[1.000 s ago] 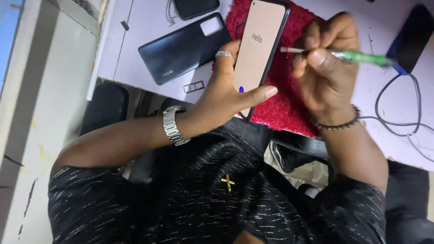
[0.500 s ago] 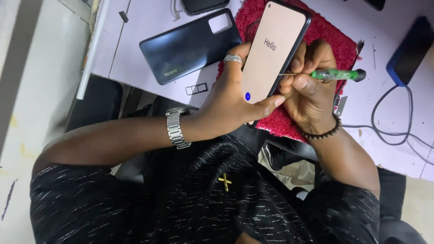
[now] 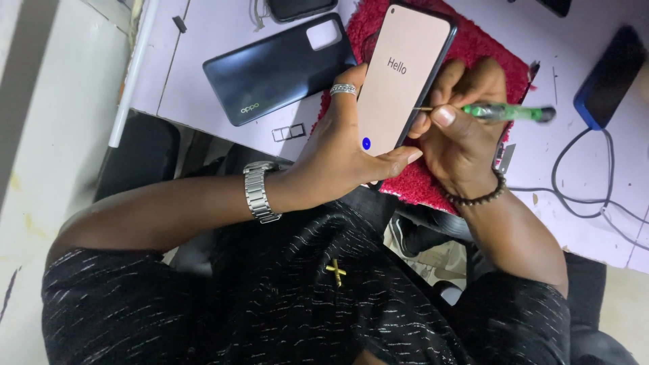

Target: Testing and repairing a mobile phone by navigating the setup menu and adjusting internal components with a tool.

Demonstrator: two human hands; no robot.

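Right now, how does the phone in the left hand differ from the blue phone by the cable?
The held phone is gripped in the left hand above the red mat, screen lit pale; the blue phone lies flat on the table, screen dark. The right hand puts a green screwdriver to the held phone's edge; nothing touches the blue one. Both are slim, rectangular handsets.

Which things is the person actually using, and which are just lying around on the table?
In use:
phone in the left hand
green tool in the right hand, tip at the phone's edge
red mat underneath

Lying about:
black back cover
small tray
blue phone
cable
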